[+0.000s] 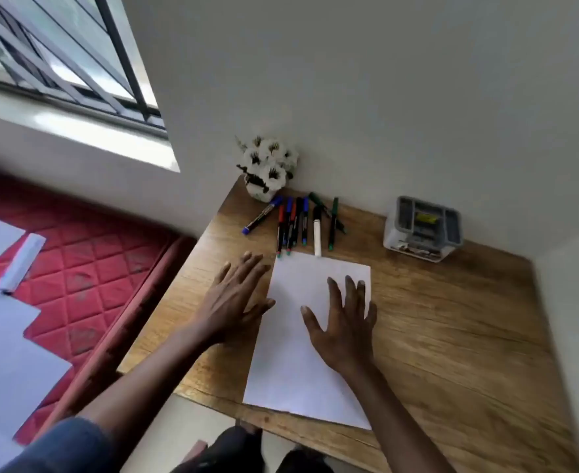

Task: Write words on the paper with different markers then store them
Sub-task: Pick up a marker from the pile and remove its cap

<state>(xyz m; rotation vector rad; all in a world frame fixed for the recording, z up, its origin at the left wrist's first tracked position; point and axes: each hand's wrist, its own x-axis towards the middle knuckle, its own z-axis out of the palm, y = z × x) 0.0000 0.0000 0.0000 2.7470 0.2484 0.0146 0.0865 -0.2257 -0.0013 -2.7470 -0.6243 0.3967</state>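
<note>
The blank paper (301, 339) lies flat on the wooden desk (451, 336), with the markers (298, 223) in a row just beyond its far edge. The left hand (233, 302) rests at the sheet's left edge, fingers spread. The right hand (344, 322) presses flat on the sheet, grip spread, holding nothing.

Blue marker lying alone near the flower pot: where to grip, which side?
Pinch the blue marker mid-barrel, from above, probably with the left hand, which lies nearer. It lies flat and slanted on the table, apart from the other markers, so both long sides are free; the flower pot crowds its far end.
</note>
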